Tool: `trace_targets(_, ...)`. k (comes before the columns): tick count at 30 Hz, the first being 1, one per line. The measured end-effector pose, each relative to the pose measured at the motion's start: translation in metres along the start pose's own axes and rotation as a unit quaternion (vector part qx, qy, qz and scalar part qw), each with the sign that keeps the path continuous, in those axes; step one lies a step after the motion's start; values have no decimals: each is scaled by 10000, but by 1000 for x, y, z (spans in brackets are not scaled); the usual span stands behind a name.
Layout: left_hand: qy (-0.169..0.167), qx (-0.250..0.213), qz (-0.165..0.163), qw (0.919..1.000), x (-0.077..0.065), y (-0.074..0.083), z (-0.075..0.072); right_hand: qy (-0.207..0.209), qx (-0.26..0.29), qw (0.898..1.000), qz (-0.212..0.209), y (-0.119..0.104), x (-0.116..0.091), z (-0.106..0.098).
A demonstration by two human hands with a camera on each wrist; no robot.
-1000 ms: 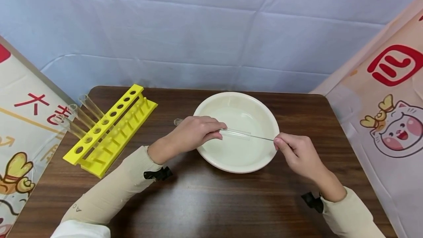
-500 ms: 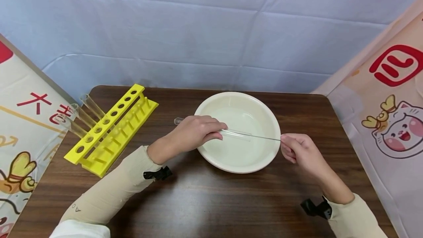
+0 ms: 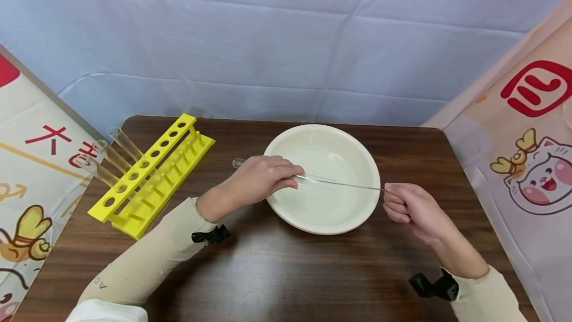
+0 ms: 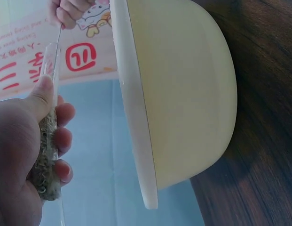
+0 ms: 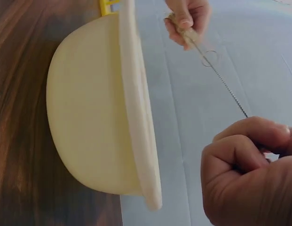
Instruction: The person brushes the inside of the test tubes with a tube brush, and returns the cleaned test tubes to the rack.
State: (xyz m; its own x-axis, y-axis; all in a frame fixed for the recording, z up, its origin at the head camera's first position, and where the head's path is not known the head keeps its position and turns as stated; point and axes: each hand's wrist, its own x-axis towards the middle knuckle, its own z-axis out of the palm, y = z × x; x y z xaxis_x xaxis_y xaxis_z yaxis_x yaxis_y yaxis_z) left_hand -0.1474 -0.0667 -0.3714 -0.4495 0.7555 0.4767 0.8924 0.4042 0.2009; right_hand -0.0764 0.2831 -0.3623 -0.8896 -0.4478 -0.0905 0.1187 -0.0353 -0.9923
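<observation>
My left hand (image 3: 256, 179) grips a clear glass test tube (image 4: 50, 59) held nearly level over a white basin (image 3: 321, 230). The rounded end of the tube sticks out behind the hand, and the open mouth points right. Inside the tube is a test tube brush (image 4: 46, 176), its bristles showing between thumb and fingers in the left wrist view. The twisted wire handle (image 5: 225, 84) comes out of the tube's mouth. At the basin's right side, my right hand (image 3: 415, 212) pinches the wire near its end, fingers curled.
A yellow test tube rack (image 3: 134, 228) stands at the table's left, with three clear test tubes (image 3: 127, 145) leaning in its holes. The brown wooden table (image 3: 286, 282) meets a pale cloth backdrop (image 3: 286, 53) at its back edge. Printed panels stand at both sides.
My right hand has moved right, drawing more of the brush's wire out of the tube. My left hand with the tube has barely shifted.
</observation>
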Motion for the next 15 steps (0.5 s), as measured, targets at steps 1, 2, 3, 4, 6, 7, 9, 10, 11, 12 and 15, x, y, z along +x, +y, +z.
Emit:
trace_targets(1,14,1,11,10000,0,0,0,-34,153,9998,75,-1,0,-1)
trace_targets(2,30,6,24,10000,0,0,-1,-61,318,9994,148,-1,0,-1)
trace_targets(3,45,15,32,10000,0,0,-1,-90,464,9987,213,-2,-1,-2)
trace_targets(4,52,28,30,10000,0,0,-1,-118,588,9978,267,-2,-1,-2)
trace_targets(6,72,45,22,10000,-1,-1,-1,-147,739,9966,321,-3,-2,-4)
trace_targets(7,80,50,12,10000,-2,-2,-1,-163,796,9961,332,-3,-2,-5)
trace_targets(9,92,56,-5,9999,-3,-2,-2,-202,876,9953,348,-3,-3,-6)
trace_targets(10,92,59,-14,9999,-3,-3,-2,-218,909,9950,352,-3,-4,-7)
trace_targets(11,93,58,-17,9999,-4,-3,-2,-234,954,9945,357,-2,-4,-8)
trace_targets(12,86,65,-25,9999,-4,-4,-2,-254,999,9940,370,-2,-5,-9)
trace_targets(15,81,59,-45,9999,-5,-5,-2,-293,1147,9921,423,-2,-6,-12)
